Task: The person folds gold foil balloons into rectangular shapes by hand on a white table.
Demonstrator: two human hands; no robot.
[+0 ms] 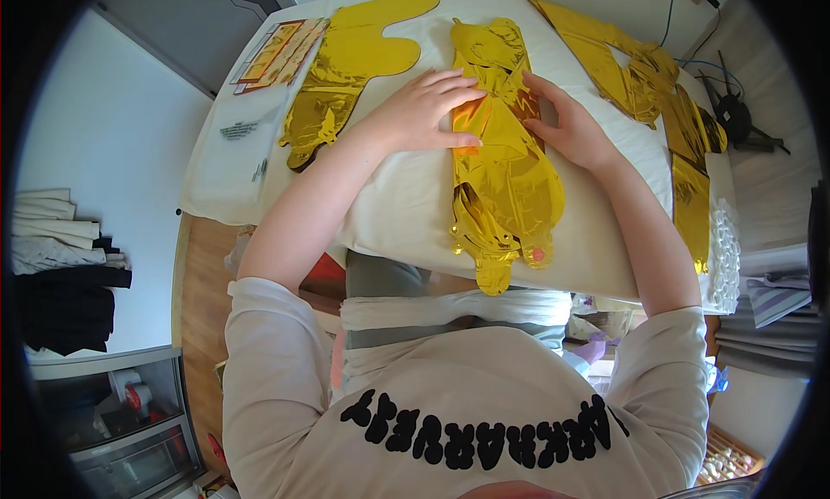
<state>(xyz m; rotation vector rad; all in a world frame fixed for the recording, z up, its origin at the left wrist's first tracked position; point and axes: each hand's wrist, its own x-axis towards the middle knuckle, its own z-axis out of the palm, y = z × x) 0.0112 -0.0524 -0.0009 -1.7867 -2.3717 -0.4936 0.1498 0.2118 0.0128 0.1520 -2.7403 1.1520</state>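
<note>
A flat gold foil balloon (510, 184) lies lengthwise before me, creased, its lower tabs reaching the bed-like surface's near edge. My left hand (428, 110) rests along its left side, fingers stretched over the foil and thumb apart. At its right edge is my right hand (566, 123), thumb and fingers spread, touching the foil. Neither hand is visibly closed round anything. The foil between them is folded inward and catches orange reflections. Beyond my left forearm lies another gold foil balloon (367, 45), flat and curved.
More gold foil balloons (596, 45) lie at the far right. Printed sheets (277, 54) and a clear plastic bag (233, 140) lie at the left of the white-covered surface (389, 209). A black stand with cables (735, 119) and bubble wrap (724, 257) are at the right.
</note>
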